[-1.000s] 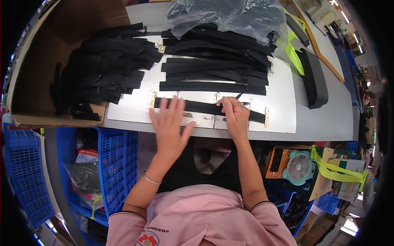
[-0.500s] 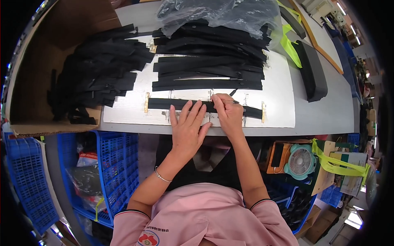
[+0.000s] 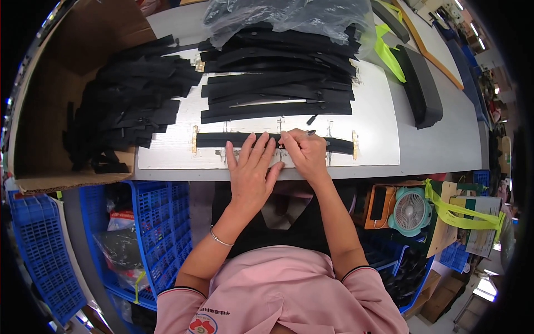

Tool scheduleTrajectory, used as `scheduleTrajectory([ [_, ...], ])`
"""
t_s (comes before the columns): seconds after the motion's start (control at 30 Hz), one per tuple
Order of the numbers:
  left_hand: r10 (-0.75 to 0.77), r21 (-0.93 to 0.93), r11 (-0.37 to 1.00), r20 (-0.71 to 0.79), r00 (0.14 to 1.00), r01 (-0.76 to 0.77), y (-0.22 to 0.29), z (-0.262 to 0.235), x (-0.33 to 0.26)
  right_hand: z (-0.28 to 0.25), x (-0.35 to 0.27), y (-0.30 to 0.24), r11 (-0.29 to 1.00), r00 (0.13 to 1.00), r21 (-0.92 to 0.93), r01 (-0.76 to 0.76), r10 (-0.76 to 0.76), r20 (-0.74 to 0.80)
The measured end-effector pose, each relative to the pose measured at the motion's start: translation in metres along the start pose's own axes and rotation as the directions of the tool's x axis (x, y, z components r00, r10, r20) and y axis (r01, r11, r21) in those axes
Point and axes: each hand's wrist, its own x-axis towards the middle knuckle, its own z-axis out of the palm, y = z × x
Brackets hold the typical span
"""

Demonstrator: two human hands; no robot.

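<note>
A long black strap (image 3: 217, 140) lies flat across a white work board (image 3: 378, 133) at the table's near edge. My left hand (image 3: 251, 170) rests flat on the strap's middle with fingers spread. Right beside it, my right hand (image 3: 305, 153) pinches a thin dark pen-like tool (image 3: 309, 133) with its tip at the strap. A stack of similar black straps (image 3: 278, 92) lies just beyond on the board.
A heap of short black pieces (image 3: 130, 108) fills a cardboard box (image 3: 53, 94) at left. A clear plastic bag (image 3: 289, 14) covers more straps at the back. Blue crates (image 3: 161, 222) stand under the table at left. A small fan (image 3: 410, 211) sits lower right.
My left hand slid rightward along the strap, from its left part to the middle, ending beside my right hand. My right hand stayed on the strap.
</note>
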Motion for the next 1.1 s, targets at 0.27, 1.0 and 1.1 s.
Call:
scheduleTrajectory([
  [0.27,0.041,0.011,0.999,-0.024,0.999,-0.041,0.002,0.004,0.003,-0.019,-0.006,-0.006,0.976,0.989,0.166,-0.145,0.138,0.053],
  [1.0,0.006,-0.030,1.000,-0.041,0.999,-0.008,0.019,0.013,0.013,-0.083,-0.074,0.040,0.761,0.924,-0.637,0.119,-0.321,-0.211],
  [1.1,0.091,-0.160,0.982,-0.052,0.995,-0.098,0.045,0.031,0.037,-0.084,-0.073,0.036,0.765,0.928,-0.633,0.122,-0.314,-0.201],
])
